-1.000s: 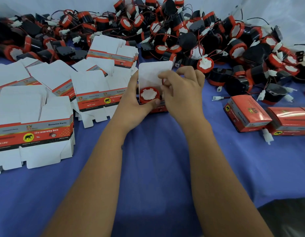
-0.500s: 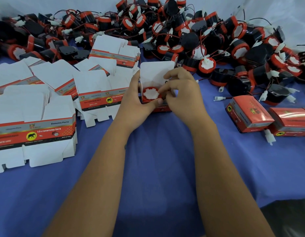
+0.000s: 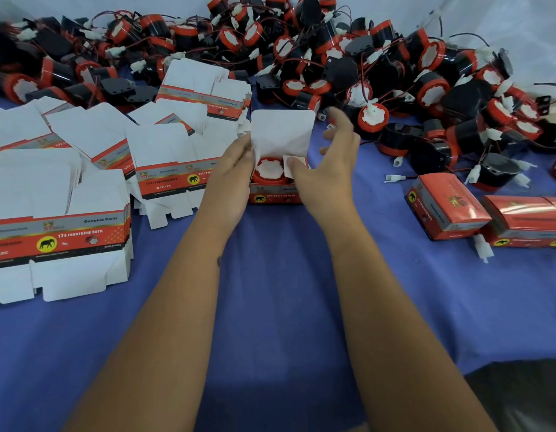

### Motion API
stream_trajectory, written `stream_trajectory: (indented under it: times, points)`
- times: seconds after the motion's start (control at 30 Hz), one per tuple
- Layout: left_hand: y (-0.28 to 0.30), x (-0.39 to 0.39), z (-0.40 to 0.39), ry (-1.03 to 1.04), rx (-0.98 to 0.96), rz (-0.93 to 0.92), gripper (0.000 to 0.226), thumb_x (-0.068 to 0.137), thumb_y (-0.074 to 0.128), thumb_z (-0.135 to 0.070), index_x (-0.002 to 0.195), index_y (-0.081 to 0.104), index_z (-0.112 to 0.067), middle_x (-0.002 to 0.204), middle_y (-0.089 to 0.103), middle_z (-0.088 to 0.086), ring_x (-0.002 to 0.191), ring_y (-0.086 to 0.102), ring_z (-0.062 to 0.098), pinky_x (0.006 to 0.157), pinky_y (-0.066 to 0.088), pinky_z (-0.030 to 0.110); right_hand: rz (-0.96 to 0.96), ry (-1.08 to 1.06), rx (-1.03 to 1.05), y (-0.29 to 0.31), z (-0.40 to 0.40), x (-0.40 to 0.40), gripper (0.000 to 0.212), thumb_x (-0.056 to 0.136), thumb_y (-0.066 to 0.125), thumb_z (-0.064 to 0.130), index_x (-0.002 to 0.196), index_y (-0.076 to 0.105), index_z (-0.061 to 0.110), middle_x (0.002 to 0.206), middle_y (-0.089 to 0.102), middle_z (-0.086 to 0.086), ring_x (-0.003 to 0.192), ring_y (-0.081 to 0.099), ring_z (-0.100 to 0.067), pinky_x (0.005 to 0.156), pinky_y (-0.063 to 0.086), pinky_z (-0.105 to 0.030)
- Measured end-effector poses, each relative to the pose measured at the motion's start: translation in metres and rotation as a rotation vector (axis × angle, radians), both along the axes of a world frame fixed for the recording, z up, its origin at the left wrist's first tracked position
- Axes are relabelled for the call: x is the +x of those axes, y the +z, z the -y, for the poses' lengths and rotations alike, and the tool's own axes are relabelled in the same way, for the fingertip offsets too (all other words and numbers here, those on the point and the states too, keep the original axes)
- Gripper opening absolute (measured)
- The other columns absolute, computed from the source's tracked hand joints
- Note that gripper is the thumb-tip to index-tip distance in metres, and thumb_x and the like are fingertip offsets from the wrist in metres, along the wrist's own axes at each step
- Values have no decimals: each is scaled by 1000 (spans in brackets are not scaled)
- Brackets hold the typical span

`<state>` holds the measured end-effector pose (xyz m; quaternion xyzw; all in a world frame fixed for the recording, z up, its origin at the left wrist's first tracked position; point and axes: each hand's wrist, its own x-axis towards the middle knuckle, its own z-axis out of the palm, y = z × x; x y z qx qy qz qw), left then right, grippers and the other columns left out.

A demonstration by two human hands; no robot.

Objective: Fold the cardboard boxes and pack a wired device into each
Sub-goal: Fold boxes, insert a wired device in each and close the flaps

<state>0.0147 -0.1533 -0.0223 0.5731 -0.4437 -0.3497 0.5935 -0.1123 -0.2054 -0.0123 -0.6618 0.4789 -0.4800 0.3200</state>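
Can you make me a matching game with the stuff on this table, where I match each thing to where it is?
Things:
1. open box
2. closed boxes
3. flat unfolded boxes
4. pile of horns

Places:
A. far side of the table, along the back
B. between the two hands
C. stacked on the left
D. lying on the right

Pairs: 1-B, 2-D, 3-C, 4-A
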Motion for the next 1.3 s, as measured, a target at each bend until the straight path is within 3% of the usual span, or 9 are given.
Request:
stream_trajectory:
  times: [0.1, 0.27, 0.6, 0.73, 0.83, 0.93, 1.07, 1.2, 1.3]
  points:
    - [-4, 0, 2, 19, -30, 110, 34, 101, 48, -10, 129, 56, -29, 125, 65, -8, 116, 60, 7, 102, 49, 30, 65, 84, 77, -2, 3, -3, 53, 85, 67, 7, 133, 48, 22, 121, 50, 7, 116, 48, -14, 94, 46, -28]
    - [-6, -3, 2, 141, -93, 187, 34, 93, 58, -4, 119, 58, -26, 112, 67, -11, 105, 62, -1, 81, 46, 7, 175, 194, 93, -8, 1, -6, 21, 93, 54, 0, 100, 63, 17, 93, 68, 4, 86, 62, -13, 77, 52, -27]
    - [-7, 11, -7, 372, -129, 262, 22, 87, 60, 5, 85, 70, -15, 95, 71, 3, 83, 64, 12, 79, 55, 29, 290, 189, 219, -10, 0, -12, 40, 96, 47, 1, 82, 72, 29, 82, 70, 5, 78, 63, -10, 67, 52, -20]
    - [3, 6, -12, 256, -120, 32, 28, 90, 50, -5, 85, 71, -23, 81, 67, -6, 72, 62, 9, 62, 53, 24, 316, 202, 266, -9, 1, -12, 43, 91, 44, -11, 84, 75, 18, 107, 69, 2, 95, 65, -12, 67, 54, -16]
    - [6, 2, -16, 143, -75, -26, 27, 90, 52, -18, 80, 77, -20, 94, 73, -4, 91, 67, 12, 74, 58, 34, 358, 168, 308, -7, 2, -10, 34, 86, 49, -17, 89, 75, 6, 129, 61, -9, 109, 62, -25, 70, 58, -23]
    - [3, 1, -16, 144, -72, 211, 19, 89, 64, -23, 73, 75, -24, 94, 71, -12, 99, 65, 10, 85, 56, 36, 387, 174, 311, -5, 0, -10, 34, 85, 43, -18, 93, 73, -3, 121, 62, -13, 89, 63, -15, 56, 51, -15]
    - [-2, 5, -12, 177, -98, 492, 6, 89, 71, -19, 86, 75, -23, 102, 70, -9, 105, 62, 13, 90, 51, 33, 313, 186, 320, -6, -2, -15, 40, 88, 39, -10, 91, 75, 6, 106, 68, -17, 78, 63, -10, 62, 49, -17]
    - [-3, 8, -9, 235, -139, 641, 18, 94, 65, -18, 107, 76, -16, 110, 72, -2, 99, 62, 9, 90, 47, 22, 177, 314, 261, -8, -4, -16, 29, 95, 57, 11, 121, 68, 12, 133, 55, 2, 108, 57, 0, 88, 47, -16]
    - [-4, 9, -9, 176, -98, 645, 24, 96, 63, -18, 117, 73, -14, 119, 67, -2, 106, 57, 4, 90, 40, 9, -44, 370, 166, -13, -3, -18, 48, 88, 71, 17, 135, 57, 18, 145, 42, 10, 123, 46, -1, 98, 42, -15]
